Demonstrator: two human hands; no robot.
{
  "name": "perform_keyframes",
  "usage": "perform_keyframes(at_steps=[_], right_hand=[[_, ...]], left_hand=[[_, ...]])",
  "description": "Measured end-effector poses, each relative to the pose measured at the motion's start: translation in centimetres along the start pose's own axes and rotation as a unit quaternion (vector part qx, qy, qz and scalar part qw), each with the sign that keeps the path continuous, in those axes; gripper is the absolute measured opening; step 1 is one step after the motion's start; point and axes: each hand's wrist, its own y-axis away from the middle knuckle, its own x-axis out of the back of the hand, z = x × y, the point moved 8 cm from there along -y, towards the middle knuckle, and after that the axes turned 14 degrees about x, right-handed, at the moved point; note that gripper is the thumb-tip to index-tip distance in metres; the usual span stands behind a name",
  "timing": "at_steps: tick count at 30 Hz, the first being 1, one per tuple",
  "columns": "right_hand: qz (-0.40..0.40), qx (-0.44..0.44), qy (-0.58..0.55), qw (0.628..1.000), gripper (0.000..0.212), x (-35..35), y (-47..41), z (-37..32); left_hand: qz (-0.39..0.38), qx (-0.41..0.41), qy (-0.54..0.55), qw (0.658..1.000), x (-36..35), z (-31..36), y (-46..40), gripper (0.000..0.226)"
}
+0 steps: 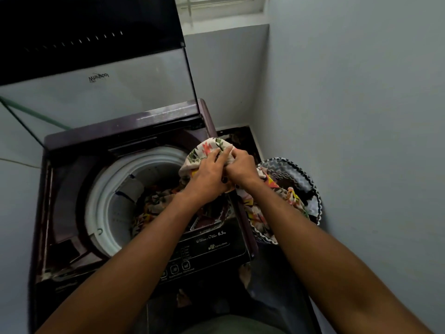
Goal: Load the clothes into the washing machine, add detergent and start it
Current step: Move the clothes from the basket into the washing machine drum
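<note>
Two hands on one garment, and both are bunched tight into it: the left hand (209, 170) and the right hand (240, 168) are pressed together, fingers curled deep into a patterned cloth (209, 148), right above the far-right rim of the washing machine (134, 208). One end of that cloth spills down into the drum, where a heap of printed fabric already lies; the other end trails off the machine's right edge toward the laundry basket (292, 169) standing just beside the machine on that side. So the piece is strung between basket and tub, with the grip at its middle.

Watch how it drapes: soft, light, no stiffness at all, folding wherever it isn't held. That looks like thin printed cotton or something near it, easy to lift but prone to snag and drag. The trailing tail is the risk; it could catch on the machine's corner or pull other pieces out of the basket. Best hold, I'd say, is a gathered fistful like this one, then hand over hand along the length until the tail clears the edge.

Lid (96, 75) up behind the tub, control panel (212, 247) at the machine's near edge, untouched. No detergent in view yet.
</note>
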Motion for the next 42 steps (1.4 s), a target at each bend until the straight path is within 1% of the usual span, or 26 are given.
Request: perform_keyframes(at_steps=[1, 3, 5, 6, 8, 10, 11, 13, 16, 18, 22, 26, 28, 29, 31, 32, 34, 35, 36, 38, 40, 41, 42], right_hand=[[0.018, 0.017, -0.003, 1.0, 0.013, 0.1, -0.2, -1.1], [0.043, 0.042, -0.006, 0.998, 0.017, 0.3, -0.4, -3.0], [0.056, 0.062, -0.013, 0.996, 0.012, 0.2, -0.6, -4.5], [0.054, 0.075, -0.021, 0.995, 0.012, 0.0, -0.7, -5.4], [0.043, 0.095, -0.034, 0.994, 0.02, -0.9, -0.9, -6.9], [0.034, 0.11, -0.044, 0.992, 0.013, -1.9, -1.1, -8.4], [0.032, 0.118, -0.046, 0.991, 0.013, -2.6, -1.1, -9.3], [0.019, 0.131, -0.058, 0.99, 0.017, -4.4, -1.3, -10.9], [-0.019, 0.144, -0.087, 0.986, 0.031, -7.7, -1.2, -13.3], [-0.045, 0.163, -0.102, 0.98, 0.033, -9.9, -0.8, -15.1], [-0.081, 0.184, -0.115, 0.973, 0.032, -13.8, 0.2, -17.9], [-0.112, 0.193, -0.089, 0.971, 0.031, -17.2, 1.1, -19.4], [-0.13, 0.196, -0.084, 0.968, 0.027, -18.8, 1.5, -19.8], [-0.148, 0.198, -0.068, 0.967, 0.02, -19.6, 1.6, -20.0], [-0.218, 0.187, 0.001, 0.958, 0.006, -21.5, 1.9, -19.4], [-0.265, 0.171, 0.03, 0.948, 0.006, -22.5, 2.2, -18.8], [-0.349, 0.135, 0.06, 0.925, 0.02, -24.2, 3.1, -16.7], [-0.372, 0.132, 0.071, 0.916, 0.025, -24.6, 3.5, -16.0], [-0.38, 0.133, 0.079, 0.912, 0.026, -24.6, 3.7, -15.3], [-0.372, 0.128, 0.085, 0.915, 0.02, -24.1, 3.5, -14.1], [-0.347, 0.13, 0.106, 0.923, 0.013, -22.7, 2.9, -13.1], [-0.326, 0.141, 0.129, 0.926, 0.013, -21.7, 2.4, -12.5], [-0.295, 0.152, 0.153, 0.931, 0.023, -20.6, 1.9, -11.9]], left_hand=[[0.014, 0.0, 0.012, 1.0, 0.6, 0.0, 0.1, 0.105], [0.033, 0.005, 0.04, 0.999, 2.0, -0.1, 0.2, 0.1], [0.046, 0.006, 0.068, 0.997, 3.5, -0.5, 0.2, 0.096], [0.051, 0.011, 0.077, 0.996, 4.3, -1.0, 0.3, 0.094], [0.058, 0.029, 0.091, 0.994, 6.0, -2.0, 0.8, 0.085], [0.071, 0.044, 0.11, 0.99, 7.8, -2.9, 1.5, 0.071], [0.08, 0.055, 0.114, 0.989, 8.7, -3.5, 1.9, 0.068], [0.092, 0.081, 0.112, 0.986, 10.2, -5.0, 2.9, 0.071], [0.105, 0.125, 0.109, 0.981, 12.1, -8.0, 4.5, 0.075], [0.117, 0.154, 0.098, 0.976, 13.2, -10.1, 5.8, 0.076], [0.144, 0.186, 0.109, 0.966, 14.8, -14.0, 8.3, 0.075], [0.171, 0.194, 0.122, 0.958, 15.2, -17.4, 10.0, 0.072], [0.191, 0.201, 0.123, 0.953, 15.1, -18.8, 10.7, 0.069], [0.196, 0.213, 0.122, 0.949, 14.7, -19.7, 10.9, 0.066], [0.175, 0.257, 0.119, 0.943, 13.5, -21.9, 11.2, 0.06], [0.144, 0.281, 0.116, 0.942, 12.4, -23.0, 11.2, 0.059], [0.074, 0.304, 0.107, 0.944, 10.4, -24.2, 11.3, 0.058], [0.051, 0.302, 0.109, 0.946, 9.7, -24.3, 11.4, 0.057], [0.035, 0.295, 0.116, 0.948, 9.3, -24.2, 11.4, 0.056], [0.023, 0.28, 0.129, 0.951, 8.8, -23.6, 11.1, 0.054], [0.025, 0.264, 0.131, 0.955, 8.5, -22.8, 10.4, 0.052], [0.02, 0.253, 0.134, 0.958, 8.3, -22.2, 9.9, 0.052], [0.012, 0.242, 0.132, 0.961, 8.1, -21.4, 9.4, 0.053]])
